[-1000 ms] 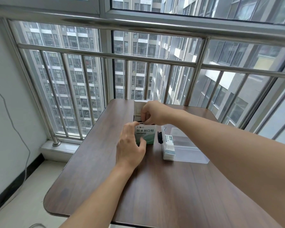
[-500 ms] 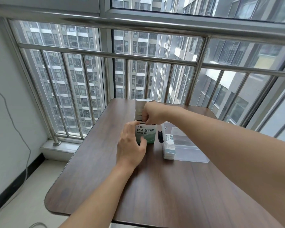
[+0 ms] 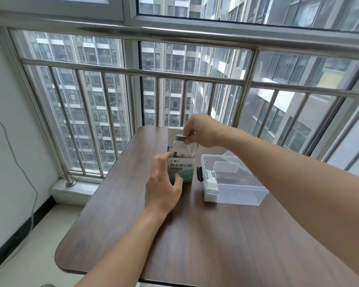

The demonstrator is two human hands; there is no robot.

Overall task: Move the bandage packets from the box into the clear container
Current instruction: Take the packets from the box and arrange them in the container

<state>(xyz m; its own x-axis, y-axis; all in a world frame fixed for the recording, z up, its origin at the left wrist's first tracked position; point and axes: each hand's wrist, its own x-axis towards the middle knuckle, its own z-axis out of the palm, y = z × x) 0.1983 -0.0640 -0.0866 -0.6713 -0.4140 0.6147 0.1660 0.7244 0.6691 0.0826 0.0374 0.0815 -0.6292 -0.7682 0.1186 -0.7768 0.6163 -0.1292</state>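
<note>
box [image 3: 181, 169] gripped upright on table [image 3: 195, 235] by left hand [image 3: 163, 185]; bandage packets [image 3: 183, 147] pinched above it by right hand [image 3: 201, 130]

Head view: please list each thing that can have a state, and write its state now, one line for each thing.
box: upright, top flap open, held by the left hand.
bandage packets: partly out of the box, pinched by the right hand.
clear container: open, no lid on it, some packets stacked at its left end.
</note>
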